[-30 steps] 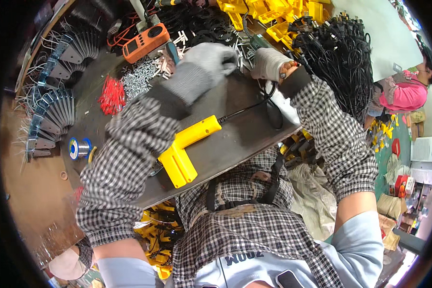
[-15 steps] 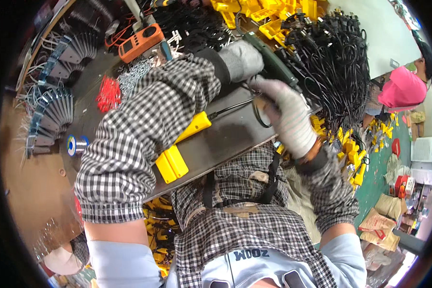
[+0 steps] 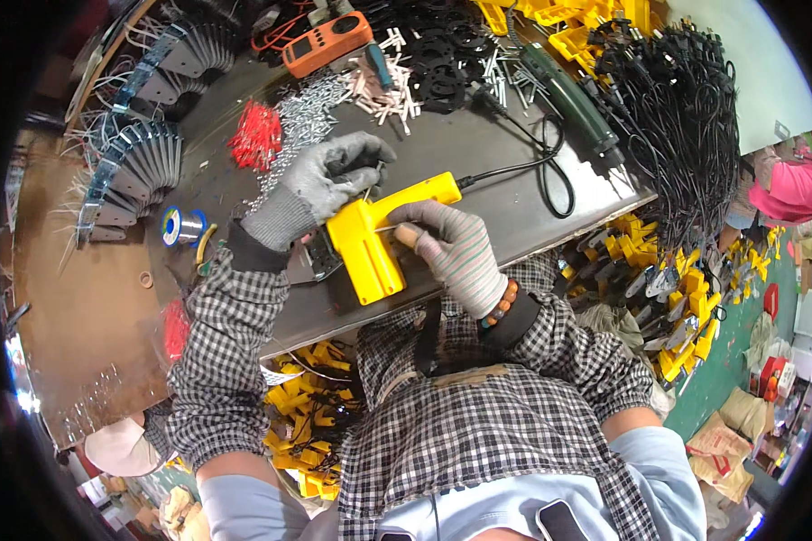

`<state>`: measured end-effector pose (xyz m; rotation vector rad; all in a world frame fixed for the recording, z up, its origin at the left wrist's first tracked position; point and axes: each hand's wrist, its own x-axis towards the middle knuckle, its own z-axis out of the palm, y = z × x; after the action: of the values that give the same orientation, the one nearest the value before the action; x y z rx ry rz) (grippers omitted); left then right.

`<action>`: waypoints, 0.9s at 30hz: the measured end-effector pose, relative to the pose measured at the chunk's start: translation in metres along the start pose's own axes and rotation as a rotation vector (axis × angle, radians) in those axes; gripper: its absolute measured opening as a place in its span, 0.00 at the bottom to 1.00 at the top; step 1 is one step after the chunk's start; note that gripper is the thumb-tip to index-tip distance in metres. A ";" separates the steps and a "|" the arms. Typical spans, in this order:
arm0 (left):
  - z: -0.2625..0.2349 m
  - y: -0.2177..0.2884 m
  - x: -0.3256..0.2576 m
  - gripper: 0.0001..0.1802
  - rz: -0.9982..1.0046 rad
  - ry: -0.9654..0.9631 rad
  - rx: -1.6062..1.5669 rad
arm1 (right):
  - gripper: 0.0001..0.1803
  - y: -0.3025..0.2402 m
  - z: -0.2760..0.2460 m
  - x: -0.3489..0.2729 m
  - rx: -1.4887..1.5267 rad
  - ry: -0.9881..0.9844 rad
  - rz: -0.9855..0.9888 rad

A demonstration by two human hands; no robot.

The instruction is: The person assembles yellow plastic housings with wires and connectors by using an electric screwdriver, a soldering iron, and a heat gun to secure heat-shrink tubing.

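Head view, two gloved hands (image 3: 465, 257), one yellow casing (image 3: 375, 269)

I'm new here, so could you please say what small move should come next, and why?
Perhaps ease the slim pale piece into the yellow casing: the right hand seems to pinch it at the surface, with the left hand close by.

Legible text: none that I can make out. Brown sack (image 3: 717, 444) off to my right: red printing, too small to read. Orange meter (image 3: 327, 43) on my table (image 3: 442, 149): I read no digits on its screen (image 3: 299, 48).
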<state>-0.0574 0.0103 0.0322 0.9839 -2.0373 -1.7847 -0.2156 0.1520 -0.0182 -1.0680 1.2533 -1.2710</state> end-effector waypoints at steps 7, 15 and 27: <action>0.002 0.004 0.000 0.10 0.205 0.048 0.521 | 0.10 0.015 0.022 0.012 0.187 0.199 -0.021; 0.007 0.033 0.006 0.10 0.091 -0.054 1.150 | 0.09 0.005 0.026 0.019 0.291 0.354 0.027; 0.029 0.008 -0.003 0.18 0.125 0.160 1.106 | 0.09 0.022 0.018 0.010 0.142 0.280 -0.086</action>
<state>-0.0749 0.0346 0.0341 1.1140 -2.8680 -0.3672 -0.1971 0.1416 -0.0393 -0.8708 1.3113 -1.5925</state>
